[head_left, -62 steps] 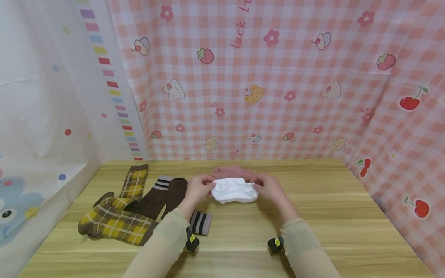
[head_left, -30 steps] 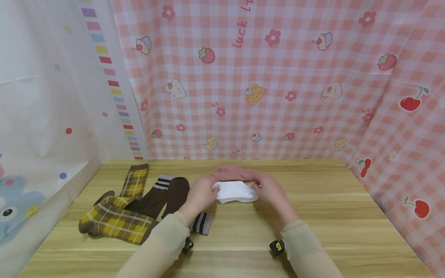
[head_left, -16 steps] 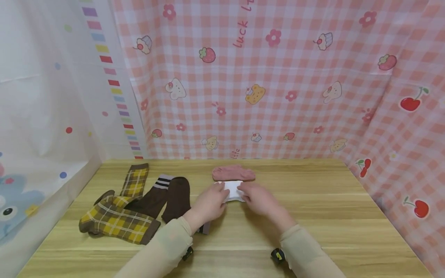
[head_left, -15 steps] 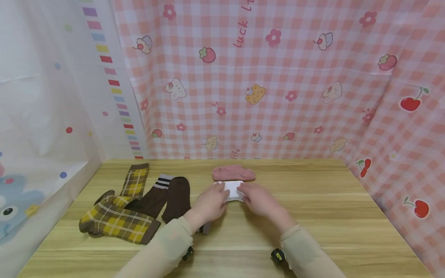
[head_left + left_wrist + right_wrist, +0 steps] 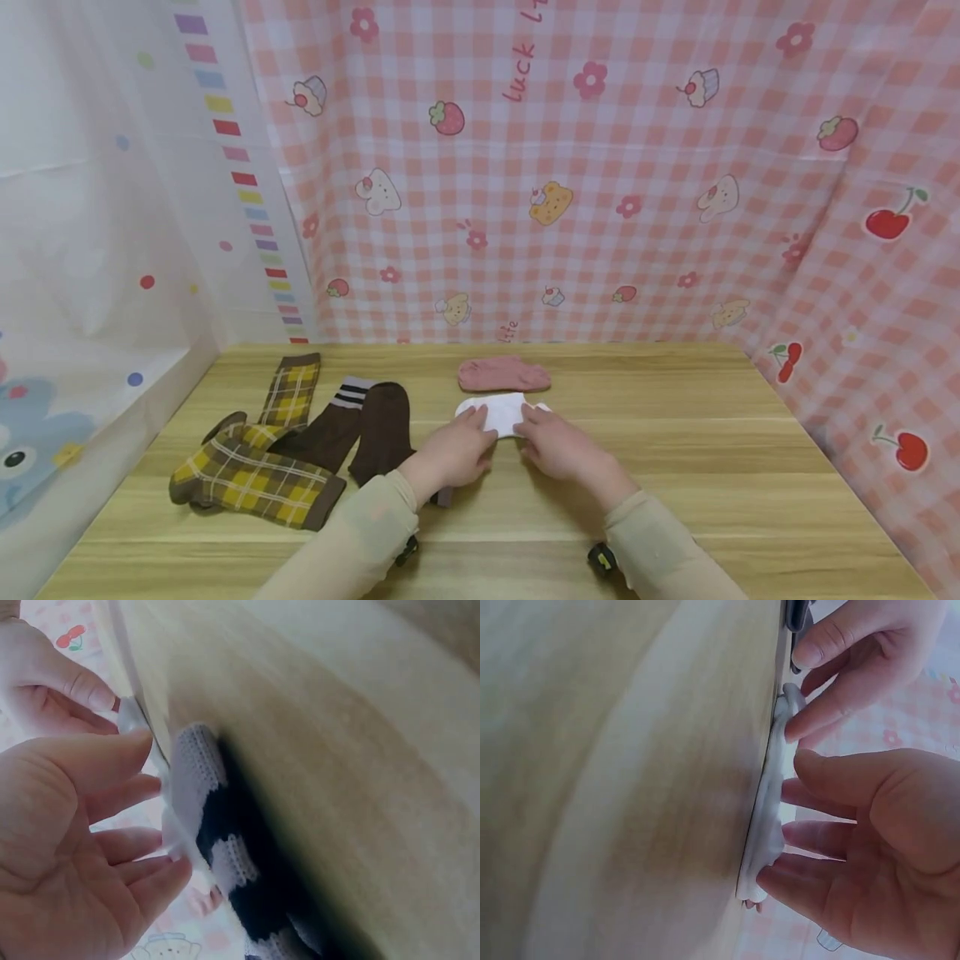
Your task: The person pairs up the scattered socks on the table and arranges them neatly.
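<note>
The folded white sock [image 5: 504, 414] is laid flat near the middle of the table [image 5: 712, 433], and its edge is seen resting on the wood in the right wrist view. Its left part is touched from above by the fingertips of the left hand [image 5: 457, 446], whose grip is held apart, the thumb separated from loosely extended fingers. The right part is touched in the same way by the right hand [image 5: 558, 440], its grip likewise apart and its fingers rested lightly on the fabric. A narrow strip of white is left uncovered between the two hands. Just behind the white sock, towards the back of the table, a pink sock [image 5: 504, 374] is laid lengthwise. To the left, two dark brown socks [image 5: 382, 429] are set out at different angles; one grey-and-black striped cuff [image 5: 210, 795] is partly hidden by the left arm in the head view but is shown close up by the left wrist camera. Farther left, two yellow-and-brown plaid socks [image 5: 255, 475] are placed, one overlapped by the other. Both forearms are covered by pale sleeves [image 5: 660, 537], beneath which small black devices [image 5: 602, 559] are seen. The table is backed by a pink gingham cloth [image 5: 510, 167] and bordered on the left by a white printed cloth [image 5: 75, 208].
</note>
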